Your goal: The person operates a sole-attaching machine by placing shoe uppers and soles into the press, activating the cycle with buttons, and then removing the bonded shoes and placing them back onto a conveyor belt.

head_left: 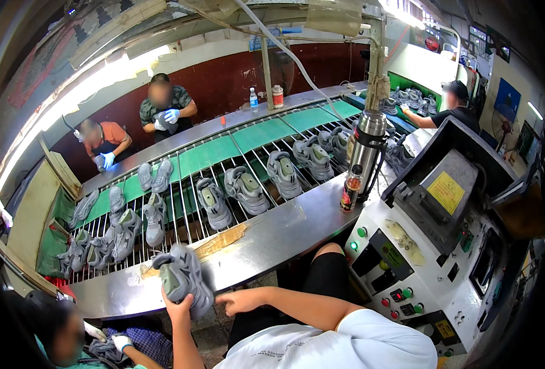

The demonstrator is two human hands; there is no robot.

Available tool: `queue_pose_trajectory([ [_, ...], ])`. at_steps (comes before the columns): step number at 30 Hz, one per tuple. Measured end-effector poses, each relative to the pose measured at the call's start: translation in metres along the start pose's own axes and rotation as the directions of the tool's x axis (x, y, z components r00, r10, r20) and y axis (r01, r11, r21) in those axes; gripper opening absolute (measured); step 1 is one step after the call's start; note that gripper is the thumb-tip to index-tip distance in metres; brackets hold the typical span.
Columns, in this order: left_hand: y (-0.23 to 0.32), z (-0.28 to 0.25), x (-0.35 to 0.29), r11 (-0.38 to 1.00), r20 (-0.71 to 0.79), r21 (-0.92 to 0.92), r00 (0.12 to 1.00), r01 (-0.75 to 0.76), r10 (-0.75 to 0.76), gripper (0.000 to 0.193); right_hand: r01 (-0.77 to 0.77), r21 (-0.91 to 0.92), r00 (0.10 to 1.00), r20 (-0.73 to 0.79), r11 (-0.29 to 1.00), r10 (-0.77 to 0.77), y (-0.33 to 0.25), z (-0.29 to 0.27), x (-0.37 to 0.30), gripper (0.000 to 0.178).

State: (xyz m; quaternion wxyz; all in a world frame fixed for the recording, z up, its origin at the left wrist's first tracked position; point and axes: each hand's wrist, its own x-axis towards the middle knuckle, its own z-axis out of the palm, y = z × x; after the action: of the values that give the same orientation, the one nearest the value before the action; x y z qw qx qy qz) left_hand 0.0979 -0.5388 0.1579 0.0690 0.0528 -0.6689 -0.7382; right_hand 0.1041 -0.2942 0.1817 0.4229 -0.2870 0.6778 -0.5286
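A grey sneaker [189,277] with a pale green last inside is raised in front of the near metal ledge. My left hand [177,307] grips it from below, with fingers and thumb at its lower side. Close to the sneaker's right edge is my right hand [240,301], index finger stretched toward it and the other fingers partly curled. Nothing shows in this hand; whether the fingertip touches the sneaker I cannot tell. More grey sneakers [246,189] stand on the conveyor [180,212] of metal rods and green belt beyond the ledge.
The steel ledge [297,221] runs along the conveyor, bearing a steel thermos [367,147] and a small bottle [350,192]. At right stands a machine [407,283] with buttons. Two gloved co-workers [165,107] work across the conveyor, another [460,104] far right, another [57,332] lower left.
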Motion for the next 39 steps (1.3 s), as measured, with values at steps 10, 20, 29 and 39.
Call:
queue_pose_trajectory([
  [10,-0.093,-0.036,0.049,0.945,-0.02,0.275,0.981,-0.179,0.192,0.078,0.305,0.368,0.104,-0.93,0.878,0.353,0.217,0.031,-0.185,0.027],
  [20,-0.122,-0.003,0.132,0.921,-0.147,0.299,0.941,-0.251,0.305,0.073,-0.59,0.627,-0.152,-0.706,0.509,0.692,0.384,0.251,-0.282,0.026],
  [29,-0.088,0.068,0.28,0.813,-0.331,0.574,0.879,-0.1,0.343,0.081,-0.71,0.36,0.188,-0.731,0.605,0.655,0.458,0.303,-0.26,0.029],
  [39,-0.136,0.06,0.34,0.852,-0.112,0.459,0.935,-0.252,0.337,0.079,-0.895,0.102,0.187,-0.798,0.434,0.573,0.498,0.365,-0.309,0.026],
])
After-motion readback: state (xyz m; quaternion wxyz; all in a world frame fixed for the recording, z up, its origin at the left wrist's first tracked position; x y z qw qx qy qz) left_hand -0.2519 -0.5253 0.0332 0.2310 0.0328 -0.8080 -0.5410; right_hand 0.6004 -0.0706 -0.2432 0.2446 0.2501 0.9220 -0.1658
